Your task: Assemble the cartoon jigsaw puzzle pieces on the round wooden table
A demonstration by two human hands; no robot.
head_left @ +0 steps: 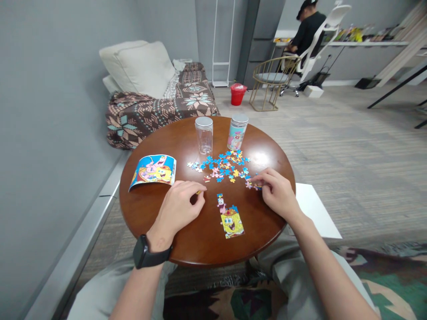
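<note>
My left hand (pixel 183 202) is closed above the left part of the round table, a small yellow puzzle piece (pixel 199 192) showing between thumb and fingers. At the right edge of the loose puzzle pieces (pixel 227 165), my right hand (pixel 275 191) has its fingers bent down among a few pieces; whether it grips one is hidden. Between the hands lies a partly joined puzzle (pixel 232 222) with a yellow cartoon face, and a narrow strip of pieces rising from its upper left. A curved picture sheet (pixel 155 170) with the same yellow character stands left of my left hand.
A clear jar (pixel 204 138) with a silver lid and a printed jar (pixel 236 133) stand at the back of the brown table (pixel 147 218). Beyond are a covered sofa (pixel 160 106), a red bin (pixel 238 94), a wire chair (pixel 271 80) and a seated person (pixel 308 33).
</note>
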